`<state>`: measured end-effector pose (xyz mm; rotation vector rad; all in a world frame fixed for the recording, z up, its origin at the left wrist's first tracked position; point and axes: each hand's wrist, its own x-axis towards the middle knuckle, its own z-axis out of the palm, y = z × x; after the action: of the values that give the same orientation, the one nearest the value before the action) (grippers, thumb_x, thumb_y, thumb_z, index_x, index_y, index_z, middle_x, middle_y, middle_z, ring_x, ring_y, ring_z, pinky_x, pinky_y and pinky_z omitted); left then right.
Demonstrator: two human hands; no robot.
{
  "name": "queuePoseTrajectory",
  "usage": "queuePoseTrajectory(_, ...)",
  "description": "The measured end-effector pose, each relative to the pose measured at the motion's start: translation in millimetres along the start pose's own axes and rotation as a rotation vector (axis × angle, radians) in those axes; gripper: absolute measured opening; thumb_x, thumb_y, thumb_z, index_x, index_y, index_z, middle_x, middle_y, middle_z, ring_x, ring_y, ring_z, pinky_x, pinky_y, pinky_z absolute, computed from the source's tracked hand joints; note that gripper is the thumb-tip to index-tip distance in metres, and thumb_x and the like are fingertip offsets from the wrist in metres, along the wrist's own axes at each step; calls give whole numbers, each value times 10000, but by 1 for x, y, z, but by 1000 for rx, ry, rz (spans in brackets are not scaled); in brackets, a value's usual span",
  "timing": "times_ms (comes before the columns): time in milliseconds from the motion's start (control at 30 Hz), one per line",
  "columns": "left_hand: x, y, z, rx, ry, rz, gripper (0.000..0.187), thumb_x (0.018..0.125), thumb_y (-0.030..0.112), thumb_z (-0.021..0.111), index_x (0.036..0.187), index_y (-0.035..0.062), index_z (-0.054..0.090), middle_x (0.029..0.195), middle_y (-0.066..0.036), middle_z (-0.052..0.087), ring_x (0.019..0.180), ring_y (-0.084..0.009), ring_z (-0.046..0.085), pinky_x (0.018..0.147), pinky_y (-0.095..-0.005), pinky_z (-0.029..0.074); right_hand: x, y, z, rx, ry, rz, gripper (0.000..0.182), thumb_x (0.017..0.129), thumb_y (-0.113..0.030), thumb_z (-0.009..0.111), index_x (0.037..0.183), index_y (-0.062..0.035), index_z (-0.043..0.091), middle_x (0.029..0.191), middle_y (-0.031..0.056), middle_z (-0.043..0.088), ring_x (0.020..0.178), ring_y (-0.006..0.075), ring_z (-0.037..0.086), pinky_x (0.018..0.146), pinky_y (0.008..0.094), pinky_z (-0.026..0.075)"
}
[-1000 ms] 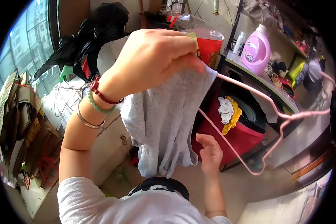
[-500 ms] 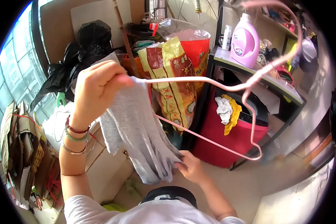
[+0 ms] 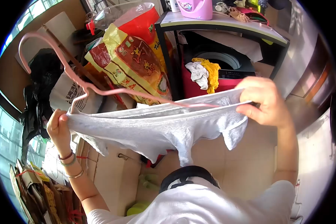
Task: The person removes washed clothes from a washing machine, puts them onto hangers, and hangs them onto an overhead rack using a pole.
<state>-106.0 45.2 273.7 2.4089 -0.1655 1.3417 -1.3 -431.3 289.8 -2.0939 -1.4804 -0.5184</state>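
Observation:
A light grey garment is stretched wide between my two hands, its banded opening facing up and its lower part hanging in folds. My left hand is closed around the left end of the band, beside the hanger's left corner. At the other end, my right hand pinches the band between thumb and fingers. A pink clothes hanger lies across the opening, its hook out at the upper left. One arm of the hanger runs down into the garment, where its lower part is hidden.
Behind the garment stand a yellow and red printed bag and a red washing machine with white and yellow cloths on it. A shelf above holds a pink detergent bottle. Flattened cardboard leans at lower left.
The garment has gone from hanging bunched to stretched wide. My right hand has moved up and right, my left down and left. The hanger's hook has swung from upper right to upper left.

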Motion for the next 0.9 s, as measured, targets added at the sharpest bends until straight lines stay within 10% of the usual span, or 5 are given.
queuePoseTrajectory(167, 14, 43, 57, -152, 135, -94, 162, 839, 141, 587, 791, -13, 570, 628, 41, 447, 584, -37, 355, 519, -175, 306, 51, -19, 12, 278, 185, 231, 441, 755, -13, 608, 1140, -37, 394, 846, 54, 467, 627, 92, 481, 592, 198, 406)
queuePoseTrajectory(300, 20, 37, 81, -258, 12, -122, 163, 833, 145, 597, 797, -13, 581, 628, 23, 500, 601, -45, 425, 546, -195, 367, 65, -6, 27, -12, 225, 53, 197, 746, 50, 591, 933, 11, 543, 739, 115, 560, 608, 227, 542, 554, 271, 438)
queuePoseTrajectory(567, 44, -26, 97, -136, 17, 137, 208, 840, 204, 570, 817, -3, 582, 671, -53, 523, 584, -138, 489, 548, -230, 396, 86, 36, 30, -235, 312, 170, 162, 801, 44, 554, 963, 47, 550, 748, 101, 548, 611, 164, 514, 555, 244, 413)
queuePoseTrajectory(767, 41, -186, 164, 243, 440, -273, 322, 812, 227, 601, 1013, -16, 536, 820, -134, 578, 748, -243, 565, 670, -324, 457, 102, 37, 0, -906, 248, -49, 197, 783, 60, 562, 976, 63, 526, 780, 160, 556, 612, 288, 539, 545, 328, 441)
queuePoseTrajectory(900, 32, -222, 207, -51, 152, -670, 463, 831, 300, 570, 1130, -42, 481, 985, -203, 568, 949, -330, 539, 807, -350, 436, 120, 33, -3, -987, 73, -189, 197, 767, 32, 572, 952, 61, 509, 749, 156, 543, 607, 297, 543, 539, 351, 430)
